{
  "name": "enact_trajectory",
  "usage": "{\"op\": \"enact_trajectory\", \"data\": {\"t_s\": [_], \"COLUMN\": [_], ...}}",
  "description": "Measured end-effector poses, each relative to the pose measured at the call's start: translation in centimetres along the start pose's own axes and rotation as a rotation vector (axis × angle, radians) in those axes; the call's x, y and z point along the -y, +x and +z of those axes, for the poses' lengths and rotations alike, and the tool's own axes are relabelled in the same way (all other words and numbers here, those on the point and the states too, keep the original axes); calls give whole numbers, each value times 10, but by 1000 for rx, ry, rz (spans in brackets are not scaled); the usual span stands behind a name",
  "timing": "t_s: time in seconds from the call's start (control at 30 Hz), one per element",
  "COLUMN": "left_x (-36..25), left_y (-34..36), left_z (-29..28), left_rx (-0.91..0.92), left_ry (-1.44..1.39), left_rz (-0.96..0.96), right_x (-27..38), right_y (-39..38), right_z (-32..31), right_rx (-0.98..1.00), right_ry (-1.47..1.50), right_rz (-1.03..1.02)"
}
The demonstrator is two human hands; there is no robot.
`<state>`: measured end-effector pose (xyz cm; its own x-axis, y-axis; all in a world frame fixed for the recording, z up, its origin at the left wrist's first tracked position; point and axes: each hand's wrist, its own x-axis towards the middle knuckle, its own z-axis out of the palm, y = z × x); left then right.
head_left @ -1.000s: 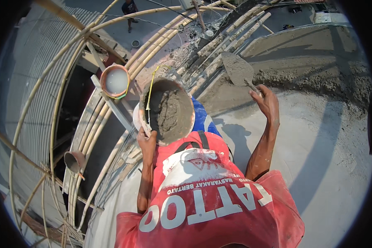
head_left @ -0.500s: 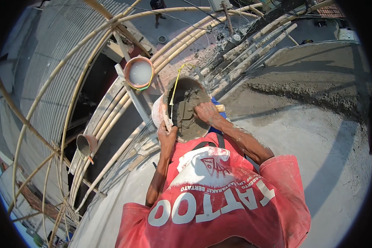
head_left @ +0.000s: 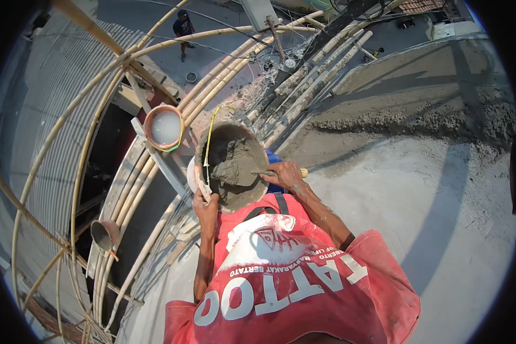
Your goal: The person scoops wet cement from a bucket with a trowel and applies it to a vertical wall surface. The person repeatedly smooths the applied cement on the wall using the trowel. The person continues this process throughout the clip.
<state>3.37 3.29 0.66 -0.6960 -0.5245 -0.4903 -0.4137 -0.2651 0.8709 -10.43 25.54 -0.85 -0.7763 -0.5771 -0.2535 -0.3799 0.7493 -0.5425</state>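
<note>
With fingers [head_left: 274,169] of both hands closed, note bamboo poles [head_left: 89,24] crossing the upper left. Find the mortar bucket [head_left: 199,172] directly ahead, gripped at its lower-left rim by the left hand [head_left: 207,207]. Find a second bucket [head_left: 148,125] of whitish liquid, near its upper left. Inside the mortar bucket, find wet grey mortar [head_left: 243,149]. Against this, find the mortar-coated trowel [head_left: 235,171], handle gripped in the right hand [head_left: 287,176], butt projecting rightward.
</note>
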Motion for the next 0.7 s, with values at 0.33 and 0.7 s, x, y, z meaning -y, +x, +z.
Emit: {"op": "enact_trajectory", "data": {"t_s": [0.33, 0.7], "left_x": [21, -2], "left_y": [22, 12], "left_z": [-18, -7], "left_rx": [24, 10], "left_ry": [258, 212], "left_rz": [156, 200], "right_x": [21, -125], "right_y": [-27, -117], "right_z": [-184, -312], "right_rx": [-474, -939], "right_ry": [148, 755], "right_rz": [368, 959]}}
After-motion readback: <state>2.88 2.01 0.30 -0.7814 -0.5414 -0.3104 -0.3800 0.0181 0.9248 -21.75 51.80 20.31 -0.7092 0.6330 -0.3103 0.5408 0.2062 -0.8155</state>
